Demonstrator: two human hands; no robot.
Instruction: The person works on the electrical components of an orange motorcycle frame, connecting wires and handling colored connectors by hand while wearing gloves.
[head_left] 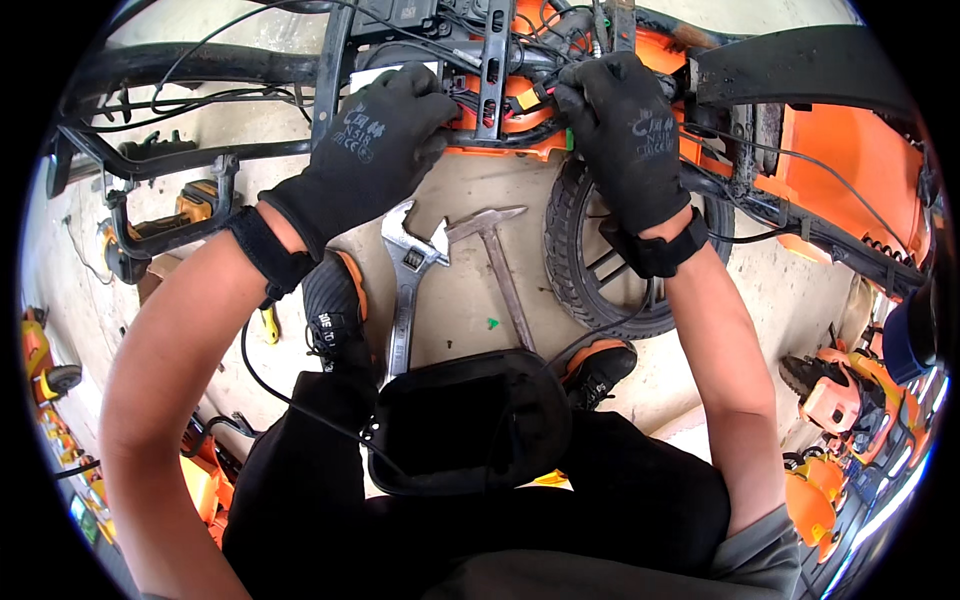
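Both hands wear black work gloves and reach into an orange and black vehicle frame [488, 60]. My left hand [385, 135] has its fingers curled beside a cluster of thin red and black wires [466, 98]; what lies inside its grip is hidden. Across a slotted black metal bar, my right hand [630, 135] pinches the wire leading from a yellow connector [526, 98]. That connector sits just left of its fingertips. More black cables [560, 45] run above my right hand. A black box-shaped unit [405, 15] lies in the frame beyond my left hand.
On the floor lie an adjustable wrench [404, 300] and a hammer [505, 270]. A black-tyred wheel [570, 250] stands below my right hand. A yellow and black power tool [195, 203] is at the left. A black pouch [545, 400] hangs between my knees. Orange vehicles [830, 400] stand at the right.
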